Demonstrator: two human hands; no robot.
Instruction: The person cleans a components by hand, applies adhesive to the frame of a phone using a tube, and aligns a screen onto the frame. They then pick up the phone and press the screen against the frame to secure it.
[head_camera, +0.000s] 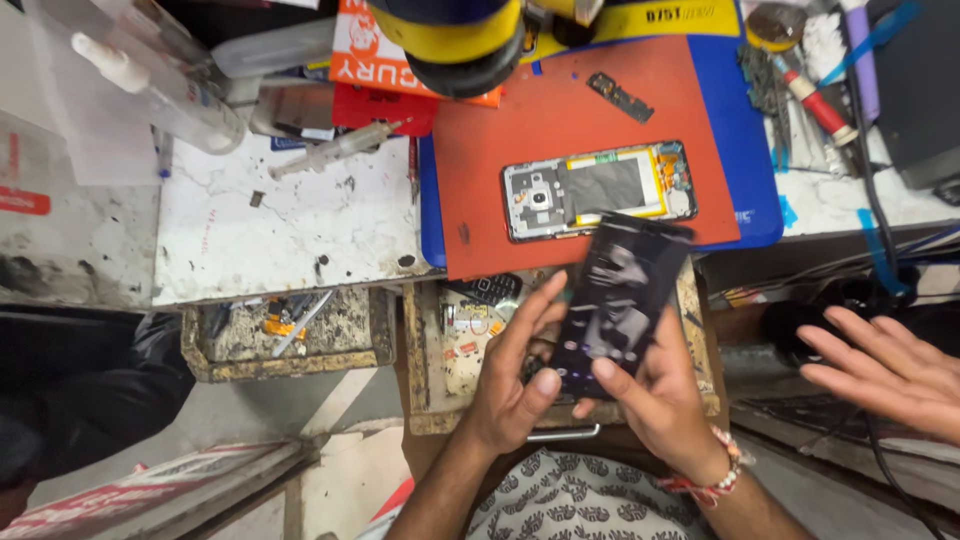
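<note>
My left hand and my right hand together hold a black glossy phone back panel, tilted, over an open drawer. Both thumbs press its lower edge. Just above it an opened phone lies on an orange mat, its battery and circuit board exposed. A small dark part rests farther up the mat.
Another person's open hand reaches in from the right. A syringe and a clear bottle lie on the stained white bench top. Two grimy drawers hold small tools. Pens and cables crowd the top right.
</note>
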